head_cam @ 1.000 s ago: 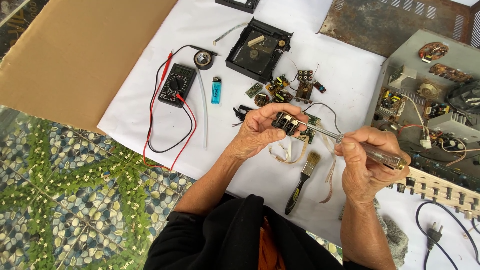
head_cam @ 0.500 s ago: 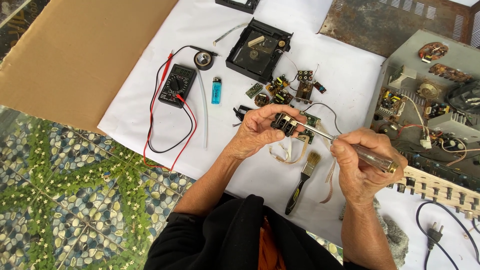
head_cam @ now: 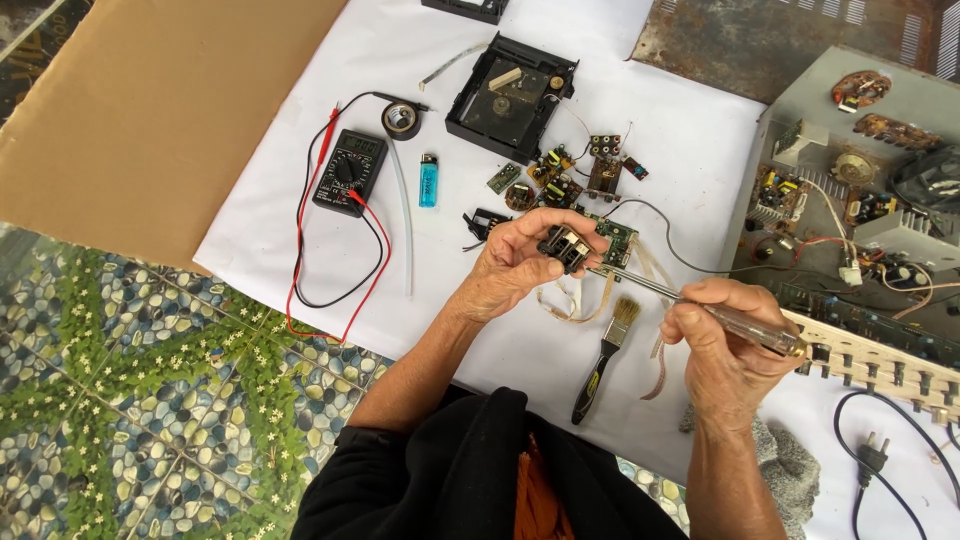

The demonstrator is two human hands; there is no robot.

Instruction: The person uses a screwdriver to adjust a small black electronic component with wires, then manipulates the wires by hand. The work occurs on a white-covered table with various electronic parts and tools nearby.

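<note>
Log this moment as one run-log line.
left hand: holds small black part | right hand: grips screwdriver, tip at part | paintbrush on white sheet below

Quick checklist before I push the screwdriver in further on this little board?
1. Left hand grips the board: ok.
2. Right hand holds the screwdriver firmly: ok.
3. Tip seated on the board: cannot tell, fingers hide it.
4. Ribbon cables hang loose below, clear of the tip: ok.
5. Brush lies apart under the hands: ok.
6. Grey wire to the chassis slack: ok.
</note>
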